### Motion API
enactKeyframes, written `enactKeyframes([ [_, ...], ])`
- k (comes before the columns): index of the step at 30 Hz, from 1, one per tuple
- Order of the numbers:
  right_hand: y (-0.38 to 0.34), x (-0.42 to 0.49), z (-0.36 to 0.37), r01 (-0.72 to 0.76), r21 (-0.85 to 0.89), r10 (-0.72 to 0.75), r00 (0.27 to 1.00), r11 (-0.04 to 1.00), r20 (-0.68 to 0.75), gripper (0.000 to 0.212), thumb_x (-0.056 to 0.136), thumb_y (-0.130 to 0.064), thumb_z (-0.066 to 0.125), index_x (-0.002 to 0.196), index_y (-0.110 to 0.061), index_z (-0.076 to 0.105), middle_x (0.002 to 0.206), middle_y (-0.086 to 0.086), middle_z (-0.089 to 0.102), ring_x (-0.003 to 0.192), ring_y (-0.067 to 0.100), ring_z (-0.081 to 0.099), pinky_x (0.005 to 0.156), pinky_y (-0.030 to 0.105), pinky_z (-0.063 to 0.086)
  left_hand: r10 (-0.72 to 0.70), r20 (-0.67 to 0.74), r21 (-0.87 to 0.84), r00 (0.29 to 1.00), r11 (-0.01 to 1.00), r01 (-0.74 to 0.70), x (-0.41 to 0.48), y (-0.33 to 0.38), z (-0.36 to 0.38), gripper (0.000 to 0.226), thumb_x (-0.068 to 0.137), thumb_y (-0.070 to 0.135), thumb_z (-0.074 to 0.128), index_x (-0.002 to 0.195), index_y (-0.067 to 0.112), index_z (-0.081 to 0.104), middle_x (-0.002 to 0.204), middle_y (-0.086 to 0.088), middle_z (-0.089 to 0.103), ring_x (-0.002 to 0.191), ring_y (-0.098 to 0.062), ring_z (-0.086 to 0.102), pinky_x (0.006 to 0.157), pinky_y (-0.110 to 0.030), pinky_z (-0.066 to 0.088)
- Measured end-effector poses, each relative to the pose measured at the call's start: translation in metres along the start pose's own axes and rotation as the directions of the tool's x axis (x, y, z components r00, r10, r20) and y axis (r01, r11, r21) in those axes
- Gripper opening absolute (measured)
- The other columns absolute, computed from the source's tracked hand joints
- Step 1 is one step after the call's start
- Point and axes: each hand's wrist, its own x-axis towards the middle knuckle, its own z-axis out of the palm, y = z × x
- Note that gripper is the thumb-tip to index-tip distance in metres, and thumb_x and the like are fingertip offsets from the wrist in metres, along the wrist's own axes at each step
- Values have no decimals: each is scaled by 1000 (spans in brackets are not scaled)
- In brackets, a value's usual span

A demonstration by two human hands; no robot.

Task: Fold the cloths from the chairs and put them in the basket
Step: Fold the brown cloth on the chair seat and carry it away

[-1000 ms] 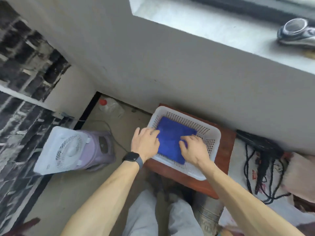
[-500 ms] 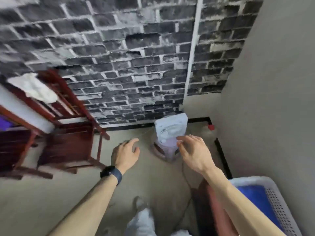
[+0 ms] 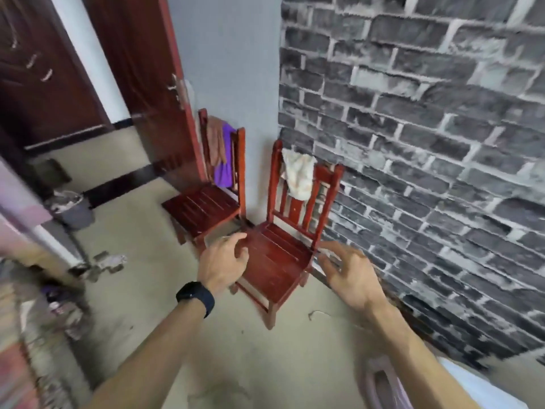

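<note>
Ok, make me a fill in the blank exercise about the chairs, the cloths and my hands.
The white cloth hangs on the near chair, beside the ____ wall.
The black watch sits on the ____ wrist.
The left hand and right hand both hold ____.
Missing words: brick, left, nothing.

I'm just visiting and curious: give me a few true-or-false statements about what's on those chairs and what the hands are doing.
1. A white cloth hangs over the nearer chair's back. True.
2. The left hand holds a cloth. False: it is empty, fingers relaxed.
3. A purple cloth hangs on the farther chair. True.
4. The watch is on the right wrist. False: it is on the left wrist.
</note>
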Motion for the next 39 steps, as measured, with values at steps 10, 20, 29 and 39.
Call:
enactKeyframes([
  [10, -88, 182, 53, 255, 90, -260, 965, 963, 43, 27, 99, -35, 59, 125, -34, 67, 113, -16, 66, 110, 18, 60, 99, 41, 50, -154, -144, -79, 978, 986, 144, 126, -72, -86, 45, 97, 37, 54, 141, 33, 46, 130, 0, 61, 116, -22, 57, 93, -36, 46],
  [20, -134, 392, 104, 419, 148, -434, 898, 896, 79, 30, 101, -43, 54, 129, -38, 63, 130, -16, 62, 115, -6, 39, 100, 23, 31, -196, -303, -15, 933, 979, 201, 287, -88, -138, 46, 99, 39, 47, 145, 35, 43, 137, 2, 58, 122, -19, 55, 99, -33, 43],
  [29, -187, 511, 171, 427, 148, -445, 887, 892, 122, 29, 99, -38, 57, 127, -34, 65, 126, -16, 64, 124, 11, 51, 99, 22, 32, -234, -307, 33, 922, 966, 256, 380, -159, -170, 46, 96, 38, 47, 142, 38, 45, 134, 2, 60, 123, -21, 54, 101, -38, 44],
  [39, -250, 591, 267, 314, 133, -322, 946, 940, 40, 22, 97, -28, 62, 118, -29, 70, 115, -14, 67, 115, 16, 56, 97, 32, 45, -154, -177, 19, 972, 987, 160, 497, -285, -213, 44, 98, 35, 49, 141, 35, 46, 137, 4, 58, 124, -18, 54, 98, -35, 46],
])
